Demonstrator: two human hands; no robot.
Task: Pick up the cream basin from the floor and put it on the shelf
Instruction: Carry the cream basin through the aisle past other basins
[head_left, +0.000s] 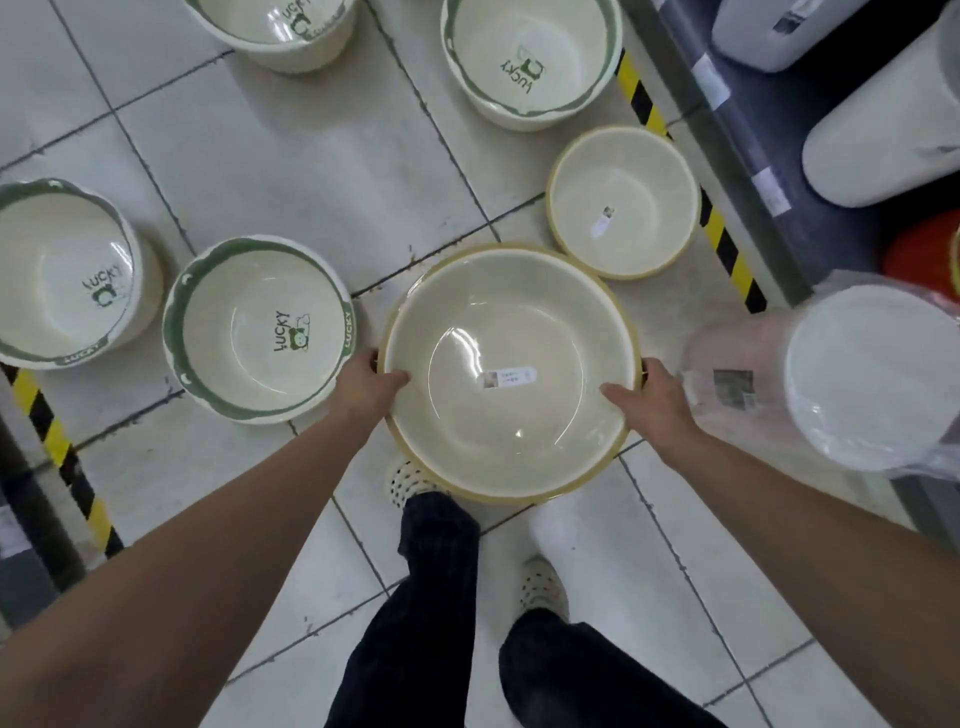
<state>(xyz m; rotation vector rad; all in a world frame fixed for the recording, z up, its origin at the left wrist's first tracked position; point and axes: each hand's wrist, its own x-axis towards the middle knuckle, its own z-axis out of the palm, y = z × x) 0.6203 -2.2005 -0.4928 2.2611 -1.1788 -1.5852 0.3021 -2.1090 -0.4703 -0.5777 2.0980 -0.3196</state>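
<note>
A large cream basin (511, 322) with a tan rim and a small white label inside is in the middle of the head view, over the white tiled floor. My left hand (370, 382) grips its left rim, thumb inside the bowl. My right hand (652, 400) grips the right rim the same way. The basin hides part of my left foot below it. The shelf (737, 171), a grey unit with price tags on its edge, runs along the right side.
A smaller cream basin (623, 202) lies on the floor just beyond. Several green-rimmed "LUCKY" basins (257, 327) stand to the left and at the top. White bins and a wrapped stack of white basins (862, 374) fill the shelf. Yellow-black tape (722, 244) marks the shelf's foot.
</note>
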